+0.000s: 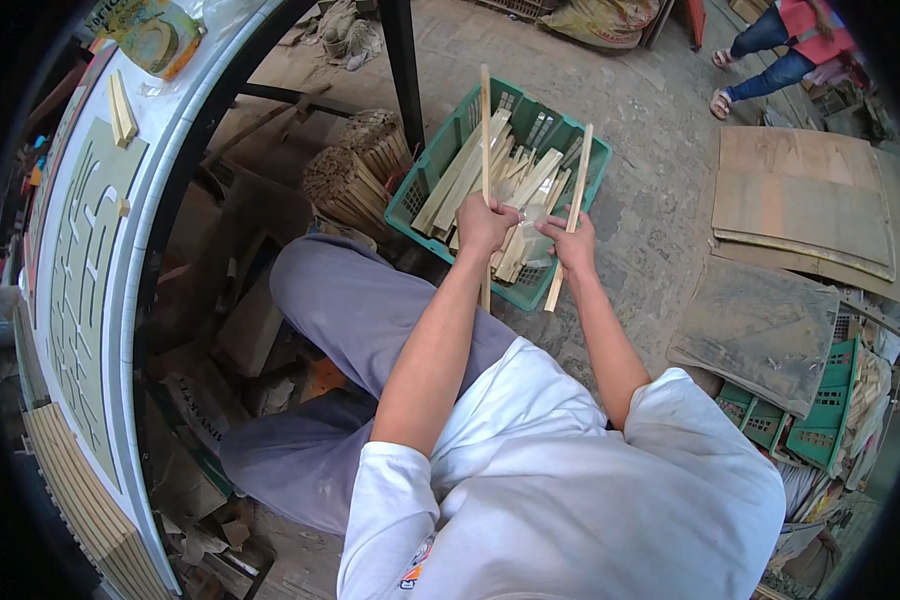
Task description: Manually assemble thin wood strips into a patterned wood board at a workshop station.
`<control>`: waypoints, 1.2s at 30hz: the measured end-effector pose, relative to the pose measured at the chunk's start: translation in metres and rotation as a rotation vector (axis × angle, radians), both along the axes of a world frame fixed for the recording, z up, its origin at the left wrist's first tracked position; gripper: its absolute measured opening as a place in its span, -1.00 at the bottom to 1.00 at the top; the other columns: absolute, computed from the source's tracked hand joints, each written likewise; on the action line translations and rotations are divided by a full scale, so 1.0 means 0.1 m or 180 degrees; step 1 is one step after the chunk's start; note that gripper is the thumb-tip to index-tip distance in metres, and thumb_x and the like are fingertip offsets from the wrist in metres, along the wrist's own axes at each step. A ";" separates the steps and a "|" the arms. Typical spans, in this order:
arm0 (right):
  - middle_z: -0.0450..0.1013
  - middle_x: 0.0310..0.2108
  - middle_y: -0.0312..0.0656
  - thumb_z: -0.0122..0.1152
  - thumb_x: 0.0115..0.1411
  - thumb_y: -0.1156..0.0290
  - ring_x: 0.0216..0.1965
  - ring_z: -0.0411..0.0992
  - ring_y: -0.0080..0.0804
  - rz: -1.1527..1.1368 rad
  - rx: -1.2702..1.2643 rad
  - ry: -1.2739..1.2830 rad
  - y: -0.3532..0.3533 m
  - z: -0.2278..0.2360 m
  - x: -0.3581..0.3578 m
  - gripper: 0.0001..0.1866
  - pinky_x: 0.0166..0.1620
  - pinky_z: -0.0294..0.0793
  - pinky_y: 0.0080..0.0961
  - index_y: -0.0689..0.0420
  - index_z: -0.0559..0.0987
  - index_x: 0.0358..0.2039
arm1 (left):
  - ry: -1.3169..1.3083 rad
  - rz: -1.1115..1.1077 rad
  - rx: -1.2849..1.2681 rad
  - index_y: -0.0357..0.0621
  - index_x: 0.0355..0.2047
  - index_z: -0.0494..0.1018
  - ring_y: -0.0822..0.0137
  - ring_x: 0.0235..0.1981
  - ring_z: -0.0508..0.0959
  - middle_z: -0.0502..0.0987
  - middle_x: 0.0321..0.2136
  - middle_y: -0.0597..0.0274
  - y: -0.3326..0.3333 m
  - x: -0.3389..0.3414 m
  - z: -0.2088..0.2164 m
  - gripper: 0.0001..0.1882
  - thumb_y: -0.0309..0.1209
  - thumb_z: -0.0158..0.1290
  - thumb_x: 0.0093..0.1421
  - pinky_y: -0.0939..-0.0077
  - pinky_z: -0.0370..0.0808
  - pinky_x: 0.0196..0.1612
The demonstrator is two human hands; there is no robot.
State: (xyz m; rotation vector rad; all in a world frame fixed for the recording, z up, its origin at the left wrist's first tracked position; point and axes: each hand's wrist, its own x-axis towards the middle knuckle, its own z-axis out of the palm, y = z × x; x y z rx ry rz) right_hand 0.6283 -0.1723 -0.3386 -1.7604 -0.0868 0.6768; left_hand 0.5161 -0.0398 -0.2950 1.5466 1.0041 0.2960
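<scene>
My left hand [483,227] is closed round a long, thin wooden strip [486,130] that stands nearly upright in the view, its lower end close to my knee. In my right hand [570,240] is a second wooden strip [579,170], leaning slightly, with its lower end beyond the basket's near rim. Both hands are over a green plastic basket [595,180] filled with loose pale wooden strips [465,180]. Between my hands, a small piece of clear plastic [533,215] shows; whether my fingers touch it I cannot tell.
Bundled wooden sticks [345,180] stand left of the basket, beside a black table leg [402,70]. A white-edged table [160,150] with a grey-green slotted board [85,260] runs along the left. Plywood sheets [805,190] lie at right; a person [765,45] walks at the far right.
</scene>
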 end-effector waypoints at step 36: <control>0.52 -0.41 -0.23 0.47 -0.09 0.50 -0.52 0.45 -0.50 0.0270 -0.0329 0.0106 0.16 0.05 -0.09 -0.19 -0.64 0.35 -0.57 0.25 0.19 0.13 | -0.0255 -0.0061 -0.0144 -0.27 -0.53 0.42 0.33 -0.64 0.52 0.52 -0.67 0.13 0.02 -0.02 -0.03 -0.60 -0.15 0.26 0.09 0.39 0.46 -0.52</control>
